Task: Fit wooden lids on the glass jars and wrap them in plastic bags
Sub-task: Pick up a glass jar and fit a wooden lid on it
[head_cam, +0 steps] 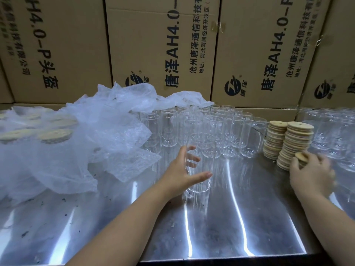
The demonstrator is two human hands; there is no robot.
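My left hand [182, 169] wraps around a clear glass jar [200, 150] standing upright in the middle of the steel table, thumb in front and fingers behind the glass. My right hand [311, 173] pinches a round wooden lid [301, 157] at the foot of the stacks of wooden lids [295, 139] on the right. Behind the held jar stands a cluster of several empty glass jars [221, 129]. A heap of clear plastic bags [99, 135] lies to the left.
Bagged jars with wooden lids [51, 135] lie under the plastic at far left. More glass jars [334, 135] stand at far right. Printed cardboard boxes [163, 50] wall off the back. The steel table [211, 223] reaches to the front edge.
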